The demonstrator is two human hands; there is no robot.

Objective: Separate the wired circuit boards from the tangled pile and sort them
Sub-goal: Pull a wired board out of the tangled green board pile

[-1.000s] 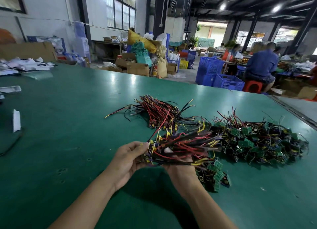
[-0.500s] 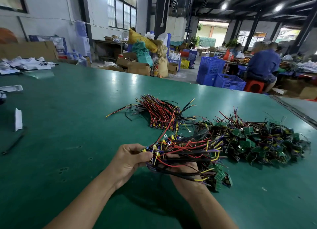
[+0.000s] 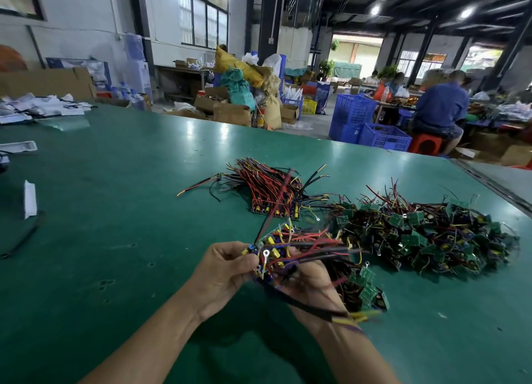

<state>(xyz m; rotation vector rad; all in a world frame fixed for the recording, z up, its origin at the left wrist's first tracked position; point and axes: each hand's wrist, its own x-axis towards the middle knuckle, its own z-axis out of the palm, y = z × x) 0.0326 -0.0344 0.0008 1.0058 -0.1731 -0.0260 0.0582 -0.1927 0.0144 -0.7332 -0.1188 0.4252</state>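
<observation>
A tangled pile (image 3: 426, 237) of small green circuit boards with red, black and yellow wires lies on the green table at right. Behind it to the left, a sorted bundle (image 3: 270, 191) of boards lies with its wires fanned out together. My left hand (image 3: 221, 271) pinches the board end of a held bunch of wired boards (image 3: 305, 248). My right hand (image 3: 308, 280) cradles that bunch from below, palm up, with wires draped over the wrist. A few green boards (image 3: 365, 283) hang off the bunch beside my right hand.
The green table (image 3: 115, 211) stretches far left, with white paper scraps (image 3: 30, 199) and a white tray (image 3: 17, 147) near its left edge. Blue crates (image 3: 383, 136), cardboard boxes and a seated person in blue (image 3: 440, 110) are beyond the far edge.
Both hands have lifted the bunch slightly and turned it, the board end rising toward my left fingers. One red wire now stands up from the bunch. The piles on the table have not moved.
</observation>
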